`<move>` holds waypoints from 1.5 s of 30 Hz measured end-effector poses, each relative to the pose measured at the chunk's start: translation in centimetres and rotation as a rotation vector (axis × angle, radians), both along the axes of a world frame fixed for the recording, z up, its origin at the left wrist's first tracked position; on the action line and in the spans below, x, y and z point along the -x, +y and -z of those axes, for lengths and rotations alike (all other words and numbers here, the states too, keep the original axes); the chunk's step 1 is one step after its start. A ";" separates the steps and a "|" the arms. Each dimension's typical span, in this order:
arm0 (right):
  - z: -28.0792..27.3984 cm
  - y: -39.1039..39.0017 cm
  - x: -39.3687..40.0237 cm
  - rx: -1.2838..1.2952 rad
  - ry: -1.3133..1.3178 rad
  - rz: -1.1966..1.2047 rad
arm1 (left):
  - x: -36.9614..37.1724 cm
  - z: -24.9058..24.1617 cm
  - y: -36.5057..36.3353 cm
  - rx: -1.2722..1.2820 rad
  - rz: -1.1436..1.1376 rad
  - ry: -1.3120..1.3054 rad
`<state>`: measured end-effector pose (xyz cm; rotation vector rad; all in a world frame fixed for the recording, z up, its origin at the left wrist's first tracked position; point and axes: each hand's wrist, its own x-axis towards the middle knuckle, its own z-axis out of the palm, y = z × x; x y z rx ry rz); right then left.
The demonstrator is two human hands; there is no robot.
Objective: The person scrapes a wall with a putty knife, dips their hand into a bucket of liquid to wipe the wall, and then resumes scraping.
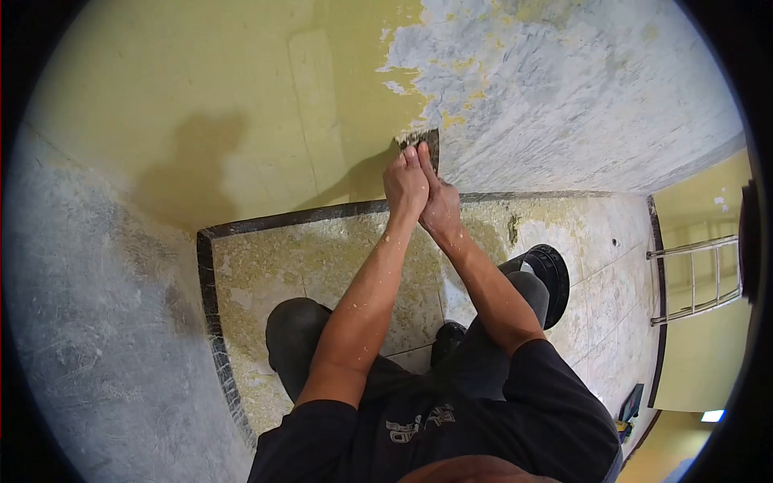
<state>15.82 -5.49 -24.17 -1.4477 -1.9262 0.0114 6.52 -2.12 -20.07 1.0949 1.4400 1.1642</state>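
Ahead of me, a wide-bladed scraper point(433, 146) meets the wall right where yellow paint point(338, 105) gives way to bare grey-white plaster point(555, 97). My left hand point(405, 187) is closed around the scraper, its thumb up near the blade. Pressed close against it, my right hand point(441, 208) also grips the tool, with fingers extended along the blade. The handle is hidden inside my hands. Pale paint flecks cling to both forearms.
Paint scrapings point(274, 258) litter the tiled floor along the dark skirting point(314, 214). A scraped grey wall point(88, 322) rises on the left. Beside my right knee is a round black container point(557, 286). A metal ladder point(696, 280) stands at the far right.
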 end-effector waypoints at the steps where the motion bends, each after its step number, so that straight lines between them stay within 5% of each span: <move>1: -0.4 0.1 0.3 0.006 0.001 0.000 | 0.0 0.2 0.0 0.020 -0.006 0.001; 3: -0.8 -0.2 0.5 0.193 0.058 0.050 | -0.3 1.4 -0.3 0.061 0.015 -0.111; 7: -0.1 0.2 -0.4 -0.048 -0.027 -0.025 | -1.4 2.6 0.1 -0.026 -0.078 -0.054; 11: -0.5 -0.3 -0.3 0.016 0.005 -0.014 | -1.9 4.2 -0.4 -0.008 -0.114 -0.133; 16: -1.1 1.8 0.1 -0.067 0.023 -0.020 | -1.8 2.3 0.6 -0.232 -0.235 -0.033; 19: -2.1 0.8 0.7 0.020 -0.074 0.044 | 0.1 -0.3 0.6 -0.019 -0.069 -0.274; 21: -1.6 1.4 0.7 -0.157 0.026 -0.047 | -0.4 0.2 0.9 -0.036 -0.075 -0.236; 23: -1.2 0.8 0.7 -0.051 -0.002 -0.007 | -1.3 2.6 0.8 -0.127 -0.236 -0.033; 25: -3.7 0.6 1.7 -0.071 0.066 -0.031 | -0.7 1.8 1.3 -0.168 -0.258 -0.066; 27: -4.6 0.6 1.9 0.068 -0.026 0.021 | 1.3 -2.2 0.7 -0.057 -0.039 -0.363; 33: 0.4 0.6 0.6 -0.077 -0.022 -0.030 | -0.1 1.5 0.0 -0.001 -0.138 0.013; 35: -4.1 2.1 2.7 -0.060 -0.034 -0.035 | 1.3 -1.6 0.8 -0.187 -0.157 -0.199; 36: -5.4 2.2 3.2 -0.051 -0.046 -0.039 | 2.4 -4.9 -0.1 -0.111 -0.111 -0.541; 42: 2.9 -1.1 0.6 0.090 -0.041 -0.048 | -0.7 8.0 -0.8 -0.014 -0.110 0.110; 45: 3.4 -1.3 1.7 0.190 0.032 -0.023 | 0.4 6.8 -0.4 0.137 -0.068 -0.025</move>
